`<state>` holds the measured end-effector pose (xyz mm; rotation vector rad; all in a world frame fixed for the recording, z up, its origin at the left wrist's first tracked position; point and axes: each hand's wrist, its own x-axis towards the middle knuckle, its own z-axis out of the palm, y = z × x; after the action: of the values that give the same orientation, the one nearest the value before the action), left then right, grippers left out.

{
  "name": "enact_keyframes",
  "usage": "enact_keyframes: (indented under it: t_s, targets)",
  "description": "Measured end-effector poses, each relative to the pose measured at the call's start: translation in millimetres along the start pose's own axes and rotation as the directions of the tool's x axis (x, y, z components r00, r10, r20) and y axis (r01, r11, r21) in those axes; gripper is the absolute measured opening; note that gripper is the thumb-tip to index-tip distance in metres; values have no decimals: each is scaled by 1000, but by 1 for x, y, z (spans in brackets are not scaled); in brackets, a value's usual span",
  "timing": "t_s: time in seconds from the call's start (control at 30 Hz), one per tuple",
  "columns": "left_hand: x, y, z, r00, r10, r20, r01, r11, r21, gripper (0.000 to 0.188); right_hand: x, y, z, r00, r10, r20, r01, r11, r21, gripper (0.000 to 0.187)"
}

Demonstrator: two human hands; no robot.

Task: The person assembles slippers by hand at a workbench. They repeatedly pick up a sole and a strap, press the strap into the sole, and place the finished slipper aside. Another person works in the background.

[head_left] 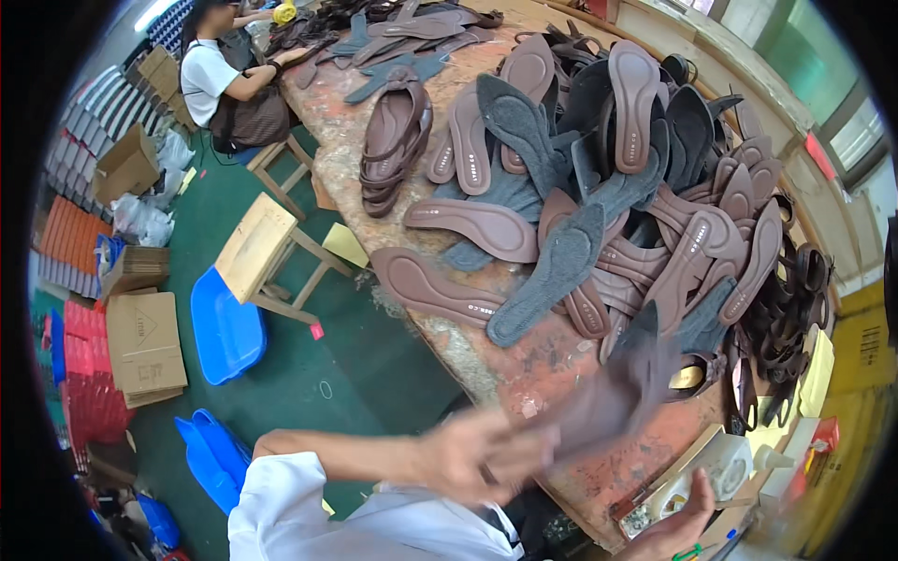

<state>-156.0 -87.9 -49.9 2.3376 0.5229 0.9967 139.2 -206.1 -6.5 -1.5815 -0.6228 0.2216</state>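
Gripped at one end by my left hand, a brown sandal points up and to the right over the bench; both are smeared by motion. My right hand is at the lower edge with the thumb raised away from the palm, holding nothing that I can see. A white container with round openings stands just beyond it. Ahead lies a heap of brown shoe insoles, some turned to show grey felt undersides. A pair of brown strappy sandals lies left of the heap.
More sandals pile up along the bench's right side. At the far end, a person sits beside more insoles. A wooden stool, a blue tub and cardboard boxes are on the green floor at left.
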Motion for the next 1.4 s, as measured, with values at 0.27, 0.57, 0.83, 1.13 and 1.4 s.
enact_keyframes:
  t_s: [0.27,0.57,0.83,1.13,1.4]
  targets:
    - [87,-291,-255,640,-3,-769,648,541,537,40,-39,38,50,828,-168,534,274,954,-124,18]
    - [16,-289,-205,764,-358,-537,640,308,704,35,-67,9,140,445,-381,811,528,843,106,27]
    - [-44,-281,-184,772,-297,-562,625,511,590,56,6,1,149,624,-396,674,599,796,-87,33]
    - [84,-140,-47,747,-137,-651,353,911,213,38,154,62,206,881,-339,331,465,750,-470,80]
    - [122,-85,106,909,117,400,-282,879,384,54,238,50,207,992,-98,84,115,968,-223,45]
